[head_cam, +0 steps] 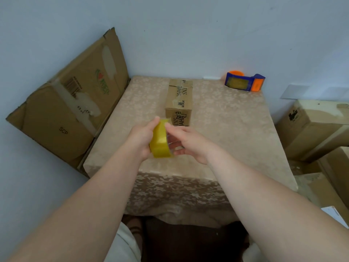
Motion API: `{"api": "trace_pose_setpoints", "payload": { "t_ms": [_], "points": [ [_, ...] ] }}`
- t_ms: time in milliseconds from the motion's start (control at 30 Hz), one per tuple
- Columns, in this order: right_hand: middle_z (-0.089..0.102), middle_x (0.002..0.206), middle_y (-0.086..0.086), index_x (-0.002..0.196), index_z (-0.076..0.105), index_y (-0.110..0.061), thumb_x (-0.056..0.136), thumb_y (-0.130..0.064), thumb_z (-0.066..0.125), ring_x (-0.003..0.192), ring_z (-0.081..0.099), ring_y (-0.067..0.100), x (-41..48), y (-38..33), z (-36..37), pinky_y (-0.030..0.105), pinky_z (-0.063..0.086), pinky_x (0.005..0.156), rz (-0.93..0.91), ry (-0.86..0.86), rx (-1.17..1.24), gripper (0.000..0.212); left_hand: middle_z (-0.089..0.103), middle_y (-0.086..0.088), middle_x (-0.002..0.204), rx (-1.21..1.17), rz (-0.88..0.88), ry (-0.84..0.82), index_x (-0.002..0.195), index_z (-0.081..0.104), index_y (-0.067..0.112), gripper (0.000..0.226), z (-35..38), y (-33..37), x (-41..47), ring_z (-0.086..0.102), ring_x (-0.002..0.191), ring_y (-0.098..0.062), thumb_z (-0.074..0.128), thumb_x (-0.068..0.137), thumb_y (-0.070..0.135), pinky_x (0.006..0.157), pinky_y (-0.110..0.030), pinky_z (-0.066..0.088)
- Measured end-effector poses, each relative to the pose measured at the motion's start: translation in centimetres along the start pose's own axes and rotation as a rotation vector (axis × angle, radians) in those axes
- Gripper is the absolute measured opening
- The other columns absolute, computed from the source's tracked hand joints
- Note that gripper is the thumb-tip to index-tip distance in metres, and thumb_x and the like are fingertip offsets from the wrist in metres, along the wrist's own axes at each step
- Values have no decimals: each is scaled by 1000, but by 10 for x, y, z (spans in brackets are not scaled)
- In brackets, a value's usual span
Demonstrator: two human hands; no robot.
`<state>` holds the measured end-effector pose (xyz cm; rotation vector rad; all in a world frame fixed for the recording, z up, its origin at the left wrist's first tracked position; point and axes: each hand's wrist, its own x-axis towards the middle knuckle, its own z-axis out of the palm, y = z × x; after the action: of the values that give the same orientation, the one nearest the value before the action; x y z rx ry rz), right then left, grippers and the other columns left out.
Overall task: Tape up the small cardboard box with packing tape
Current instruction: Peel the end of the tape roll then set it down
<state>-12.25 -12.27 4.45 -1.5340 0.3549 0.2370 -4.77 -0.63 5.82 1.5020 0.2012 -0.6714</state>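
At the far left, a large flattened cardboard carton (73, 103) leans against the pale wall, its lower edge tucked just beside the left side of the table (226, 140). Strips of old tape and a barcode label show on its face. The table wears a beige cloth with a floral pattern that hangs over the near edge.

Above the near middle of the table, the left hand (140, 141) grips a yellow roll of packing tape (160, 141) from its left side, thumb up along the top of the roll. The roll stands on edge, held in the air. The right hand (186, 142) meets it from the right, fingers curled against the roll's open side and the index fingertip touching its top rim; it seems to be picking at the tape's loose end, though that end is too small to make out.

Just beyond the 2 hands, the small cardboard box (179, 100) rests on the table, near its middle and running toward the far edge, printed letters on its top and near face, its flaps closed with some tape across the top.

At the far right corner of the table sits a blue and orange tape dispenser (244, 82), well apart from the box. To the right of the table, several stacked cardboard cartons (317, 129) stand lower down.
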Motion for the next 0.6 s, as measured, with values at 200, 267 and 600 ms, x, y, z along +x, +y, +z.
{"api": "trace_pose_setpoints", "payload": {
  "t_ms": [200, 267, 600],
  "points": [
    [64, 90, 0, 109, 61, -20, 86, -38, 62, 78, 62, 16, -16, -1, -9, 32, 52, 78, -48, 12, -20, 29, 70, -16, 97, -136, -110, -166, 107, 64, 7, 28, 10, -1, -15, 72, 70, -26, 52, 93, 28, 53, -38, 60],
    [62, 83, 0, 94, 62, -22, 89, -42, 57, 71, 60, 14, -19, -5, -12, 27, 50, 71, -21, 101, 56, 21, 68, -15, 103, -83, -57, -269, 112, 63, 7, 26, 11, -4, -18, 68, 83, -26, 49, 94, 22, 67, -39, 59],
    [66, 87, 6, 96, 63, -13, 92, -35, 49, 78, 62, 19, -30, -21, -33, 31, 50, 71, 199, 315, 576, 26, 66, -2, 94, 476, 294, -491, 98, 59, 18, 16, 21, -8, -46, 59, 79, -7, 60, 87, 6, 69, -19, 45]
  ]
}}
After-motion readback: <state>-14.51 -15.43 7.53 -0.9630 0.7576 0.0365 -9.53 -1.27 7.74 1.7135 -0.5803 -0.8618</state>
